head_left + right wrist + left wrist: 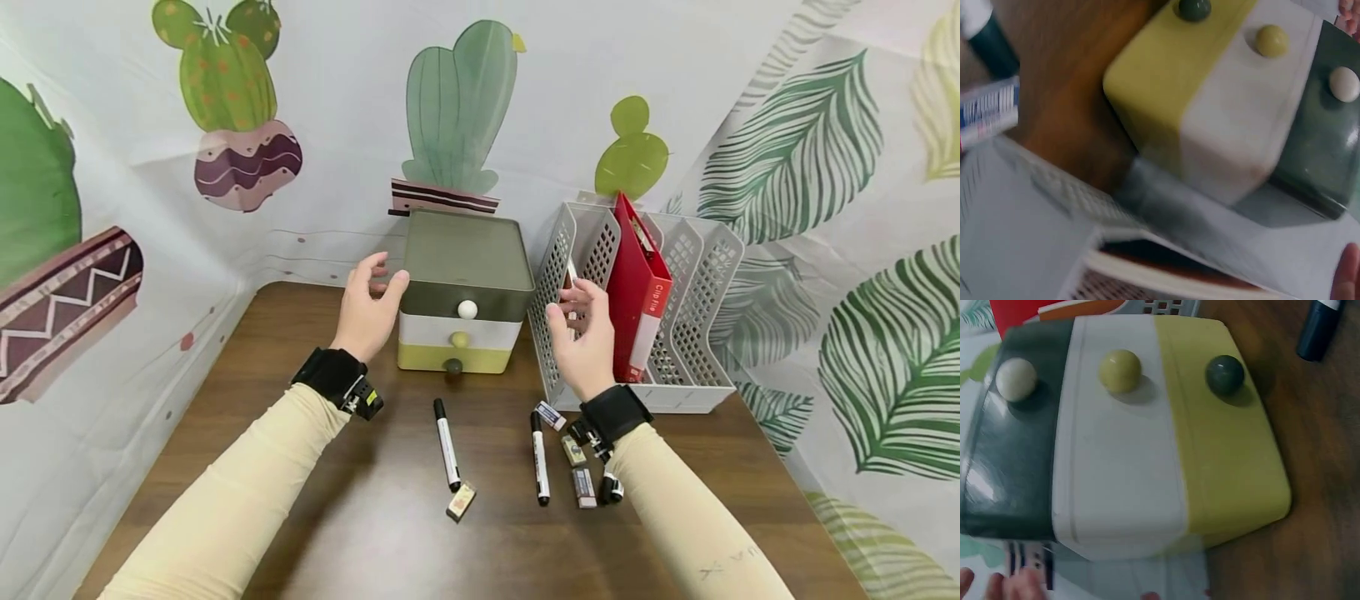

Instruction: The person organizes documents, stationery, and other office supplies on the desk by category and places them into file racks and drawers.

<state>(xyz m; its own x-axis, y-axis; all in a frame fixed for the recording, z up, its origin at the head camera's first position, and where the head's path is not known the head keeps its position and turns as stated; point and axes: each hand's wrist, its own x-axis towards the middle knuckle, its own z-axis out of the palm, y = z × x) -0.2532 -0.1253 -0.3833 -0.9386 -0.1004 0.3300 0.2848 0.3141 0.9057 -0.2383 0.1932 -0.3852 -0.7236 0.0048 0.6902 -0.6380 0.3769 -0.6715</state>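
Observation:
A small three-drawer box stands at the back of the wooden table, with a dark green top drawer, a white middle drawer and a yellow-green bottom drawer, each with a round knob. My left hand hovers by the box's upper left corner, fingers relaxed and holding nothing. My right hand hangs just right of the box, in front of the grey file rack, also holding nothing. The left wrist view shows the box front with all drawers shut and my fingertips at the bottom edge. The right wrist view shows the box too.
A red clip file stands in the rack. Two black-and-white markers and several small erasers lie on the table in front. Printed cloth walls close in the back and sides.

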